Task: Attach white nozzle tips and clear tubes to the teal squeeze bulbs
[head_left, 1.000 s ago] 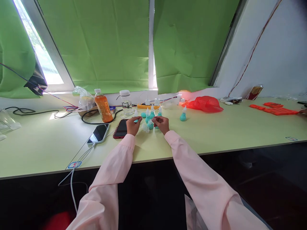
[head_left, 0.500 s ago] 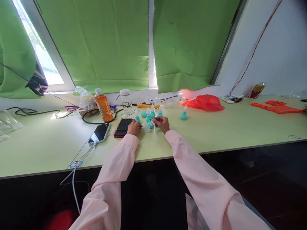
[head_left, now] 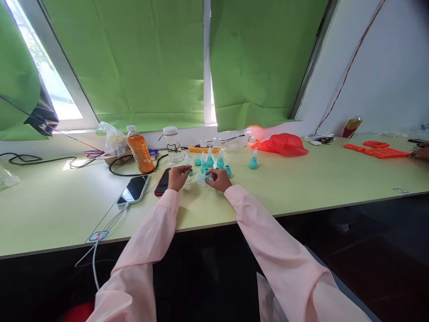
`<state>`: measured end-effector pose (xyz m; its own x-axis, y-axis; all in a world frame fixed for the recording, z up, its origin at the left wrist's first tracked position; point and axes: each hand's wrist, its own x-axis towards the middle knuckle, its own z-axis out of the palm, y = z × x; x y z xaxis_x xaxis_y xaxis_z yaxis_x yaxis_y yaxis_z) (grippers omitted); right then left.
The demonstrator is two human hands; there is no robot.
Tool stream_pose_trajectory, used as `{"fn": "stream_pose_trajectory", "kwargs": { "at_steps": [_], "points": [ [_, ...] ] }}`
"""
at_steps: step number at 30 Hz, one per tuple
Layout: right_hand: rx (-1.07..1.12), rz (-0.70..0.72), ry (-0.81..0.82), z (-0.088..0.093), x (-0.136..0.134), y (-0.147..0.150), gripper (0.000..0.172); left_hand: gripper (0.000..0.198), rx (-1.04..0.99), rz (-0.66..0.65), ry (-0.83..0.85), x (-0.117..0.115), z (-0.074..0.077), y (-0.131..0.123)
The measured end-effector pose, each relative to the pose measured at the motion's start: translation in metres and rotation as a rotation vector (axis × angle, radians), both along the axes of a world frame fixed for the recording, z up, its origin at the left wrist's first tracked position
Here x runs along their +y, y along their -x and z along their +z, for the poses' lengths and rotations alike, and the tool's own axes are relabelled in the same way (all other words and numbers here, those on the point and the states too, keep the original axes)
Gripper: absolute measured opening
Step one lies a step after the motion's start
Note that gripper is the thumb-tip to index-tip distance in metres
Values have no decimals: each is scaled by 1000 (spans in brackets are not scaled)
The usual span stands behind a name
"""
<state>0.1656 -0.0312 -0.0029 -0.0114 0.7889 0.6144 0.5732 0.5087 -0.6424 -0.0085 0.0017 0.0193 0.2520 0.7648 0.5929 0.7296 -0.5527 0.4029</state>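
Several small teal bulbs, some with clear pointed tips, stand in a cluster on the pale green table (head_left: 284, 188). My left hand (head_left: 178, 177) is closed at the cluster's left side, its fingertips pinched beside a tipped bulb (head_left: 187, 160); what they hold is too small to make out. My right hand (head_left: 219, 180) is closed over small clear pieces (head_left: 200, 180) at the front of the cluster, its pinch too small to read. One tipped bulb (head_left: 253, 161) stands apart to the right.
A red-edged phone (head_left: 161, 182) and a white phone (head_left: 133, 190) lie to the left. Behind are an orange drink bottle (head_left: 140, 151), a clear jar (head_left: 173, 145) and a red plastic bag (head_left: 283, 144). Another person's hand (head_left: 420, 153) shows at the far right edge.
My left hand has lifted and shifted left, over the red-edged phone's side. My right hand has drawn slightly down and left. A person's hand has appeared at the right edge. The view has shifted slightly.
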Motion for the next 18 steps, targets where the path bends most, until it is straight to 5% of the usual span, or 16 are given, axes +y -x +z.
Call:
{"fn": "stream_pose_trajectory", "kwargs": {
  "at_steps": [4, 10, 18],
  "points": [
    [-145, 10, 15, -3, -3, 1, 15, 23, 81, -98, 14, 1, 5, 2],
    [-248, -5, 36, -6, -2, 1, 16, 26, 155, -68, -2, 7, 12, 4],
    [-229, 76, 88, -4, 2, -8, 7, 26, 265, -67, -13, -3, 27, 44]
  ]
}}
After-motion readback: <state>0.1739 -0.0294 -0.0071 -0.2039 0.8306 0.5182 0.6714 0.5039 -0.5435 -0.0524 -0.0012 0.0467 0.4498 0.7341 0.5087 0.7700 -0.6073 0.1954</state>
